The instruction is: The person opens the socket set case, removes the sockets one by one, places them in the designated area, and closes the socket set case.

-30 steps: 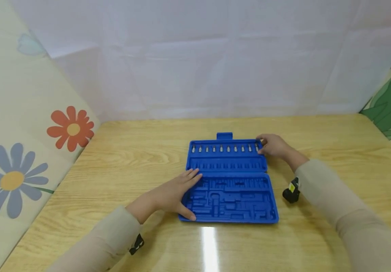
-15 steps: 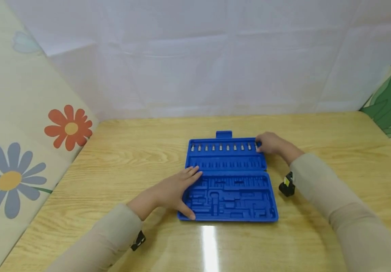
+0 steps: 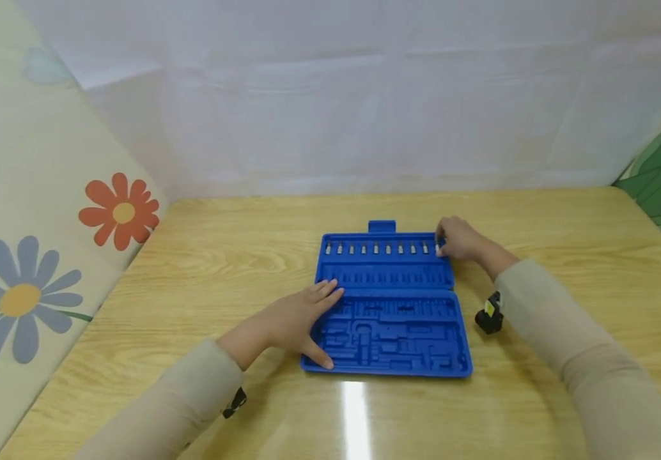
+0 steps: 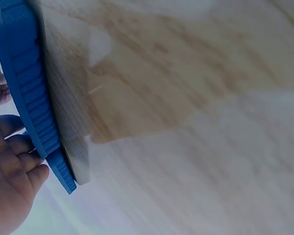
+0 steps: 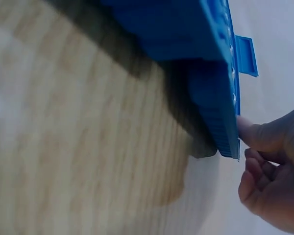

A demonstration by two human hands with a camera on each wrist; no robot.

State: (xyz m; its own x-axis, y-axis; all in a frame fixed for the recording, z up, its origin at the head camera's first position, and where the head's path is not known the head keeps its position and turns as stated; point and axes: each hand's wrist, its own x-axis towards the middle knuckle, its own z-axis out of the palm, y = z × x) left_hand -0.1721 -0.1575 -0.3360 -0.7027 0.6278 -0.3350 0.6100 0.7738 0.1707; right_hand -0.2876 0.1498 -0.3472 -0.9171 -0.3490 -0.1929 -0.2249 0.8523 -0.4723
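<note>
A blue plastic tool case (image 3: 394, 369) lies unfolded on the table, its latch tab (image 3: 381, 226) at the back. Small silver screwdriver bits (image 3: 388, 248) stand in a row across the far half. At the right end of that row, my right hand (image 3: 461, 240) pinches the last bit (image 3: 438, 248) between thumb and fingers; the fingers partly cover it. My left hand (image 3: 296, 322) rests spread over the case's left edge, thumb at the near corner and fingers by the hinge. In the right wrist view, the right thumb (image 5: 257, 133) meets the case's rim.
The wooden table (image 3: 221, 255) surrounds the case on all sides. A white sheet (image 3: 330, 128) hangs behind it, and flower-patterned walls (image 3: 20, 160) stand to the left and right. Black wrist cameras (image 3: 489, 314) hang under both sleeves.
My right thumb and fingers have closed in on the bit at the row's right end. The left hand and the case stay in place; the head view shifts slightly.
</note>
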